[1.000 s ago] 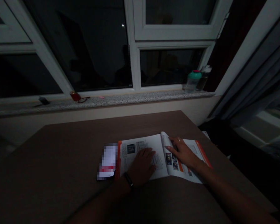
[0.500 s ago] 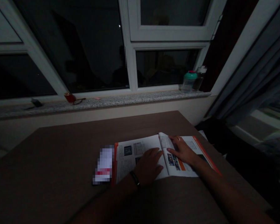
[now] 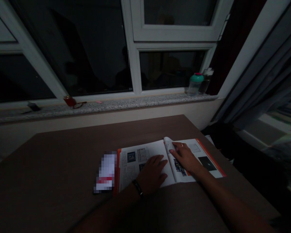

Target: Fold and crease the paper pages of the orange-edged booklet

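Granite sill (image 3: 116, 105) runs under the dark window, with white frames (image 3: 135, 35) above it, and holds a green-lidded plastic jar (image 3: 195, 84) and a clear bottle (image 3: 206, 81) at its right end. Toward its left end sit a small red cup (image 3: 70, 101), a pair of glasses (image 3: 79, 105), a scrap of pink paper (image 3: 99, 101) and a small dark object (image 3: 33, 106). Grey curtains (image 3: 252, 74) hang down the right side. Below, a brown table (image 3: 63, 152) carries an open book (image 3: 135, 165) near its front edge, right of the table's middle, and a blurred white-and-red item (image 3: 105, 173) lies just beside the book's left edge, too pixelated to identify. The left hand (image 3: 151, 174) is open, palm down, with fingers spread flat on the left page; a black wristband (image 3: 137, 188) circles that wrist. The right hand (image 3: 185, 158) is also open and grips nothing, resting on the right page with its fingertips (image 3: 174, 152) against a raised, curling page (image 3: 169, 152) at the book's middle. A ring (image 3: 181, 145) shows on one finger. Both forearms reach forward from the bottom of the view, angling in toward the book.
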Tool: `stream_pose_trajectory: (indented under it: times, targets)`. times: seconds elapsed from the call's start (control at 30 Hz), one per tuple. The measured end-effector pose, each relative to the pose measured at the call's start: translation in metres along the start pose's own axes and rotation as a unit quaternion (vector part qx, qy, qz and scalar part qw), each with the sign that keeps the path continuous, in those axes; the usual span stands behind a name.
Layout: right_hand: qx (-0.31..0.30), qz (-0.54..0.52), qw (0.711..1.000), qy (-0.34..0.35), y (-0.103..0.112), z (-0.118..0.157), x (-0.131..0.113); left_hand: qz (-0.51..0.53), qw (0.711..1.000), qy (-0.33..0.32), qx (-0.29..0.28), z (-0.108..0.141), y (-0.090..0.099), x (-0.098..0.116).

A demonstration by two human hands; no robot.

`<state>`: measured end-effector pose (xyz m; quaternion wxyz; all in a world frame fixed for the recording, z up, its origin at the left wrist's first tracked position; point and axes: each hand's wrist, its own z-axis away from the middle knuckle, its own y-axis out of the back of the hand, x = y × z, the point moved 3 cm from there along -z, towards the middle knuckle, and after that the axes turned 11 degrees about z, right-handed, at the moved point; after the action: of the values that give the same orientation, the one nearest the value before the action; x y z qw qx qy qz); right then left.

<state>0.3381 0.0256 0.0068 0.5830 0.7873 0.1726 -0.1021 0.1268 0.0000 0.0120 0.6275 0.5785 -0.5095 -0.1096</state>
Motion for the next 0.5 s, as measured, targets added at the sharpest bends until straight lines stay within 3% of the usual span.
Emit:
stream_pose_trajectory:
  times: [0.23, 0.5]
  targets:
    - [0.018, -0.033, 0.999, 0.02, -0.011, 0.005, 0.001, -0.005, 1.0, 0.005, -0.005, 0.0, 0.003, 0.004]
    - [-0.002, -0.044, 0.998, 0.037, -0.005, 0.005, 0.018, -0.005, 1.0, 0.0, 0.0, 0.0, 0.001, 0.002]
